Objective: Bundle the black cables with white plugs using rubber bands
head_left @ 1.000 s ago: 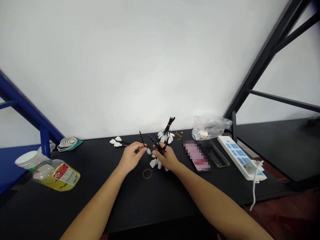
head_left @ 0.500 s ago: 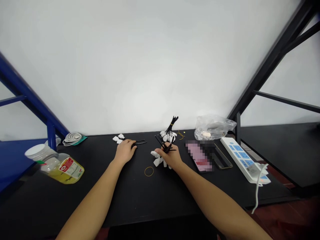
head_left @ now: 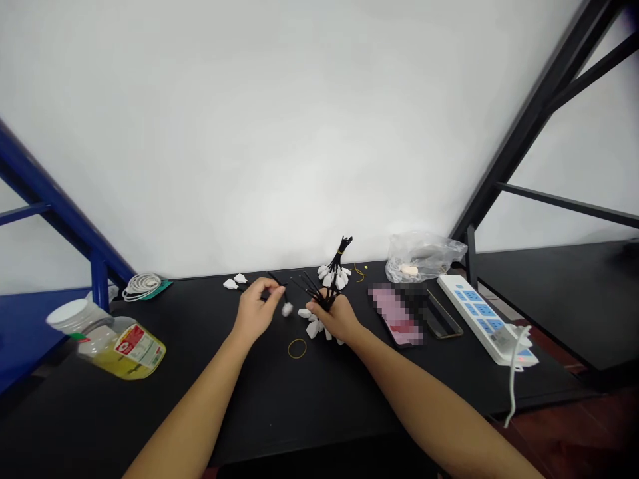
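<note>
My left hand (head_left: 256, 310) pinches the black stem of a single piece whose white tip (head_left: 287, 309) hangs downward. In my right hand (head_left: 337, 317) is a bunch of black stems (head_left: 324, 299), its white tips (head_left: 313, 327) pointing down toward the table. Behind that hand stands another bunch (head_left: 340, 256), tied with a yellow band, white ends down. Two loose white-tipped pieces (head_left: 230, 284) lie left of my left hand. A yellow rubber band (head_left: 297, 348) rests on the black table in front of my hands.
At the left are a bottle of yellow liquid (head_left: 132, 349) and a coiled white cable (head_left: 142, 285). To the right lie a phone (head_left: 397, 313), a dark frame-like object (head_left: 444, 314), a clear plastic bag (head_left: 424, 253) and a white power strip (head_left: 482, 316). A wall stands behind the table.
My left hand has lifted one white-tipped piece and moved right, nearer my right hand. The bunch in my right hand has tilted slightly left.
</note>
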Demonstrator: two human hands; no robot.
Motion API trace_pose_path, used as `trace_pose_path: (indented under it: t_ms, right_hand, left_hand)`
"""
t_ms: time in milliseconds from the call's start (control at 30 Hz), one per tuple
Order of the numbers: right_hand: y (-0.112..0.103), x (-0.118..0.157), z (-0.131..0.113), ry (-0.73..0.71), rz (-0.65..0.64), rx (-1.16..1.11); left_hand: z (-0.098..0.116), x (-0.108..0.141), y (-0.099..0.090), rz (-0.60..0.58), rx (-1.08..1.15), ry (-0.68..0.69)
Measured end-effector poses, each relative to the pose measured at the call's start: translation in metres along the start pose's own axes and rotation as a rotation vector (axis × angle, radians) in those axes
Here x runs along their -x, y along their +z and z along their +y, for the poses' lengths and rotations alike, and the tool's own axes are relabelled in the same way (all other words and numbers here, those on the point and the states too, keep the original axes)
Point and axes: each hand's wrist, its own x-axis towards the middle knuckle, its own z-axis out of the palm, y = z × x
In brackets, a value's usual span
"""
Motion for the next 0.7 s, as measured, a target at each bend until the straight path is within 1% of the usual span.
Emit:
trace_pose_path:
  t_ms: [33, 67, 133, 167, 200, 233, 300, 367, 400, 433, 500, 567, 600, 667, 700]
  right_hand:
    - [0.0, 0.001, -0.002, -0.023, -0.033, -0.037]
    - [-0.001, 0.002, -0.004, -0.044, -0.071, -0.068]
    - [-0.002, 0.003, -0.006, -0.08, -0.142, -0.091]
    - [-0.002, 0.003, -0.007, -0.092, -0.155, -0.085]
    - [-0.001, 0.003, -0.007, -0.095, -0.149, -0.073]
    - [-0.001, 0.002, -0.006, -0.087, -0.126, -0.061]
    - [0.0, 0.001, -0.004, -0.044, -0.054, -0.04]
    - [0.001, 0.0, -0.001, -0.002, 0.007, -0.019]
    - [0.002, 0.0, 0.001, 0.01, 0.029, -0.01]
    - [0.002, 0.0, 0.002, 0.016, 0.047, -0.005]
    - [0.001, 0.0, 0.003, 0.017, 0.089, -0.005]
    - [-0.001, -0.001, 0.004, 0.021, 0.145, -0.001]
    - [-0.002, -0.001, 0.004, 0.026, 0.151, 0.008]
    - [-0.003, -0.003, 0.004, 0.039, 0.101, 0.031]
    - [-0.003, -0.004, 0.004, 0.045, 0.062, 0.042]
  left_hand:
    - [0.008, 0.005, 0.005, -0.061, 0.082, -0.01]
    - [0.015, 0.01, 0.011, -0.148, 0.159, -0.016]
    - [0.026, 0.019, 0.022, -0.351, 0.294, -0.025]
    - [0.029, 0.022, 0.026, -0.421, 0.35, -0.038]
    - [0.029, 0.023, 0.029, -0.45, 0.393, -0.059]
    - [0.027, 0.022, 0.031, -0.429, 0.42, -0.088]
    - [0.016, 0.016, 0.027, -0.292, 0.416, -0.158]
    - [-0.005, 0.005, 0.016, -0.145, 0.303, -0.196]
    - [-0.018, -0.001, 0.009, -0.107, 0.199, -0.189]
    - [-0.031, -0.006, 0.001, -0.099, 0.055, -0.151]
    - [-0.056, -0.013, -0.014, -0.144, -0.269, -0.06]
    - [-0.076, -0.015, -0.023, -0.203, -0.514, -0.121]
    - [-0.083, -0.014, -0.025, -0.228, -0.589, -0.16]
    - [-0.091, -0.013, -0.025, -0.246, -0.671, -0.216]
    - [-0.092, -0.012, -0.024, -0.243, -0.687, -0.222]
